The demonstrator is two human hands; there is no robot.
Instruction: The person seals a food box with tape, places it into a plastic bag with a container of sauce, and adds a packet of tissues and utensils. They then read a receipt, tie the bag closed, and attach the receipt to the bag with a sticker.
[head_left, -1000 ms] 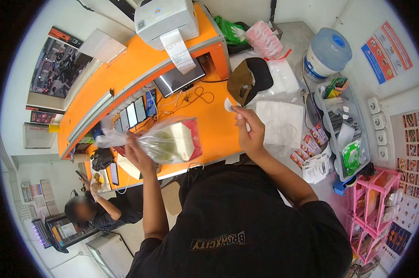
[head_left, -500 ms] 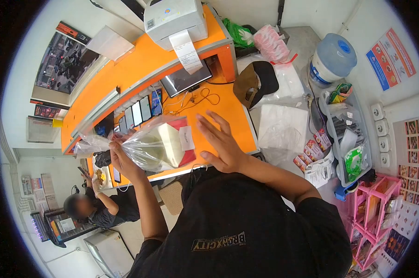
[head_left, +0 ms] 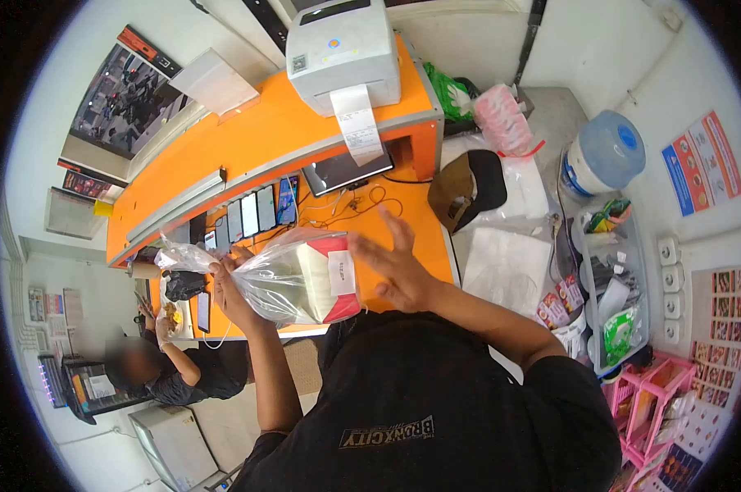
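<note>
A clear plastic bag holds a red and white box and something pale green beside it. A white label with print is on the box's end. My left hand grips the gathered neck of the bag, whose loose end sticks out beyond my fingers. My right hand is raised just right of the box, fingers apart, with nothing in it. The bag hangs over the front part of the orange counter.
A label printer with a hanging receipt stands on the upper shelf. Several phones, cables and a screen lie below. A cap and a plastic bin are at right. A co-worker is at lower left.
The box end has turned more into view, and the bag sits slightly further right. My right hand has shifted a little right and down. The whole view has shifted.
</note>
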